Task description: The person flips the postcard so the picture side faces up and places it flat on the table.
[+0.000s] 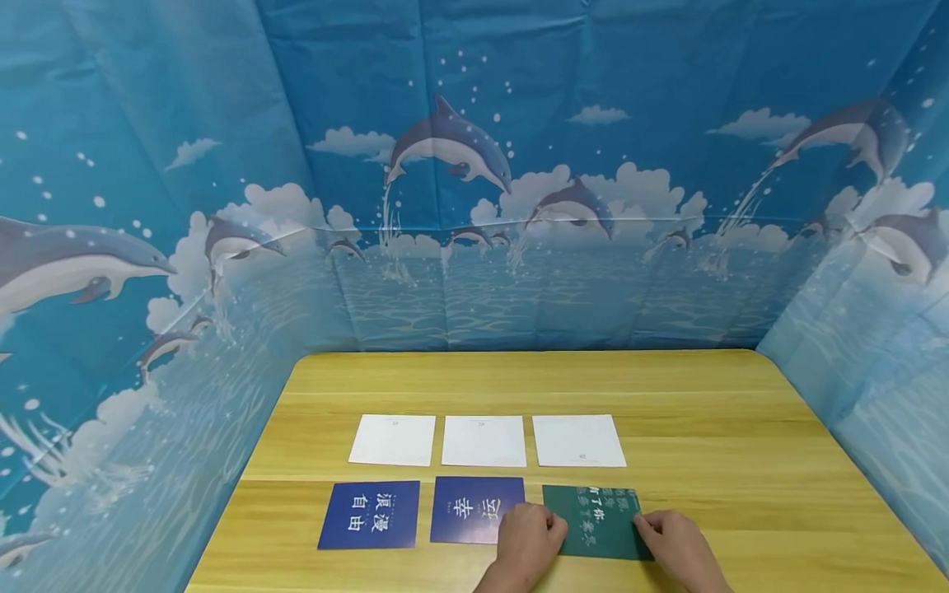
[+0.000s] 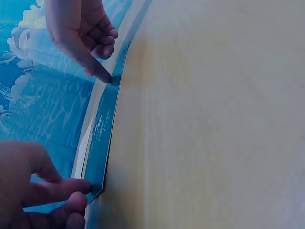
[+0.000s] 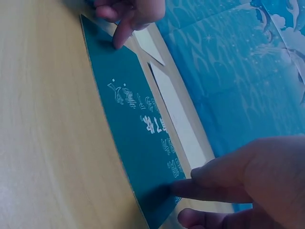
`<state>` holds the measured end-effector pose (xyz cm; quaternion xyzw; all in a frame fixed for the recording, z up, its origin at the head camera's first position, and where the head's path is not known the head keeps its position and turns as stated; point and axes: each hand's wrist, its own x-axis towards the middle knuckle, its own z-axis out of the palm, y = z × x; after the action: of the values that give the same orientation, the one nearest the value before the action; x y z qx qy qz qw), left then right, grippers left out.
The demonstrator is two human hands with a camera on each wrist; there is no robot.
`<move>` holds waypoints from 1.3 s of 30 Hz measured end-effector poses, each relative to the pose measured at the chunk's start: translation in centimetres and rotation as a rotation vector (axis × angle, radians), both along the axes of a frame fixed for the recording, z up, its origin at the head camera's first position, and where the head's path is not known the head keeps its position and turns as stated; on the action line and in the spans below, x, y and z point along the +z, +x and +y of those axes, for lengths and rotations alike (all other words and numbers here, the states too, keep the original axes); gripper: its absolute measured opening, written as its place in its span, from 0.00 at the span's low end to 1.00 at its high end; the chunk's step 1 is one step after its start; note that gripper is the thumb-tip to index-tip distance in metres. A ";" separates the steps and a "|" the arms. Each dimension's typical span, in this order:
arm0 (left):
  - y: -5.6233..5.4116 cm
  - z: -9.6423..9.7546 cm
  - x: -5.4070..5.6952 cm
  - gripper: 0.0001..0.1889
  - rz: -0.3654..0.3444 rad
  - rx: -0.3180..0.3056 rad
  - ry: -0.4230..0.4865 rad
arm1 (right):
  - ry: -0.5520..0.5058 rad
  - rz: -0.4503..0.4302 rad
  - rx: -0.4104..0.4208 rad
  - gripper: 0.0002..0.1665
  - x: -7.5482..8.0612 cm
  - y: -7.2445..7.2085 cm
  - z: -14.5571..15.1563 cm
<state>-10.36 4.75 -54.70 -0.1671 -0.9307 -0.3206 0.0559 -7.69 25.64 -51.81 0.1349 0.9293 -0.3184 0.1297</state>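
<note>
Placement appears nearly complete, with three white cards (image 1: 483,441) and two blue cards (image 1: 369,515) laid out, and green card (image 1: 604,531) on table (image 1: 704,445) beside the latter, its opposite ends pressed rather than gripped by left hand (image 1: 525,539) and right hand (image 1: 680,548), apparently leaving release

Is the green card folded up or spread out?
Spread out: the green card shows as one sheet with no visible fold, and the left hand and right hand touch its opposite ends.

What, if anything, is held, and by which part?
Left hand and right hand touch the green card at its opposite ends; whether they grip it cannot be told.
</note>
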 end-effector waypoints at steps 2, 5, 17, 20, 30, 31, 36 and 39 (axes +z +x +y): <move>0.0 0.0 0.0 0.22 -0.001 0.000 -0.004 | -0.005 -0.008 -0.006 0.15 0.0 0.0 0.0; 0.0 -0.1 0.0 0.22 -0.002 -0.001 -0.006 | 0.002 -0.022 -0.020 0.16 -0.1 -0.1 -0.2; -0.2 -2.2 0.8 0.23 -0.001 0.038 0.195 | 0.056 0.303 -0.166 0.13 -0.3 -1.7 -3.7; -0.8 -3.9 1.9 0.20 -0.030 0.083 0.333 | 0.016 0.407 -0.168 0.13 -0.3 -2.6 -5.5; -5.8 -12.9 3.7 0.09 0.066 0.266 0.461 | -0.211 0.567 -0.009 0.09 0.0 -6.1 -11.9; -6.3 -13.9 3.7 0.09 0.064 0.292 0.457 | -0.233 0.572 0.010 0.09 0.1 -6.4 -12.6; -7.9 -18.3 3.6 0.10 0.052 0.400 0.423 | -0.357 0.551 0.075 0.12 0.5 -7.6 -15.7; -8.3 -20.4 3.5 0.12 0.028 0.442 0.372 | -0.409 0.539 0.109 0.11 0.5 -8.4 -17.3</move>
<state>-18.70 -15.67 -51.18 0.0487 -0.8689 -0.4634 0.1669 -16.05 8.30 -51.30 -0.0326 0.8530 -0.5149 -0.0792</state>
